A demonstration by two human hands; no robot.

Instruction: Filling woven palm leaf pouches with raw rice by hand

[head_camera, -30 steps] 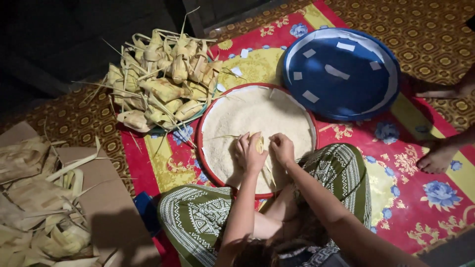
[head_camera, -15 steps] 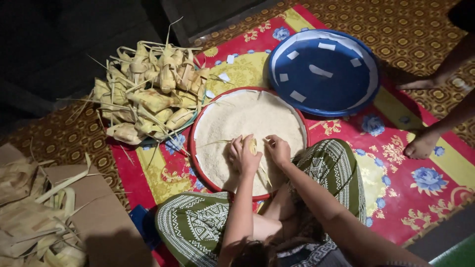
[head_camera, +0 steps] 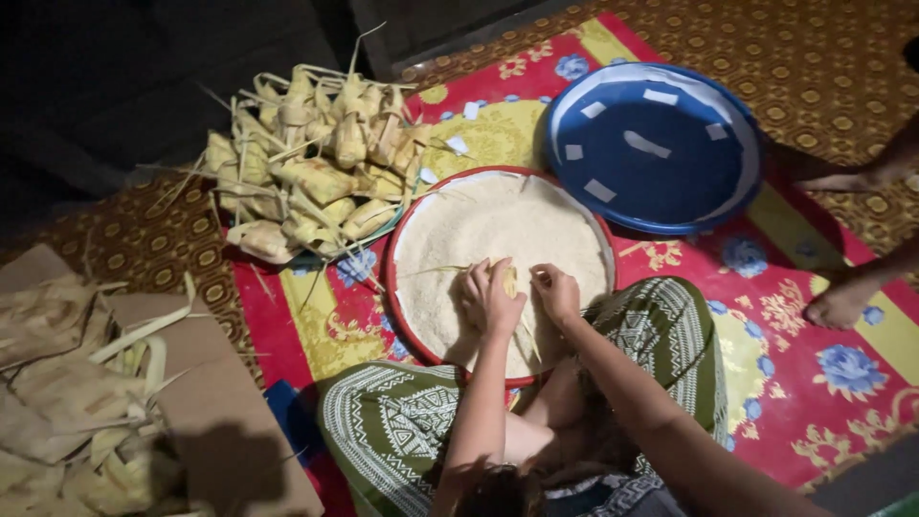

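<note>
A round red-rimmed basin (head_camera: 402,239) full of white rice lies on the mat in front of my knees. My left hand (head_camera: 488,299) grips a small woven palm-leaf pouch (head_camera: 509,280) just above the rice near the basin's front. My right hand (head_camera: 555,292) is right beside it, fingers pinched at the pouch's side. Long leaf strips trail from the pouch across the rice.
A heap of woven leaf pouches (head_camera: 306,168) lies left of the basin. A blue round tray (head_camera: 656,148) sits at the upper right. Another person's feet (head_camera: 842,302) rest at the right edge. Cardboard and loose leaves (head_camera: 86,383) lie at the lower left.
Both hands stay together over the rice with the pouch between them; only my view has shifted slightly.
</note>
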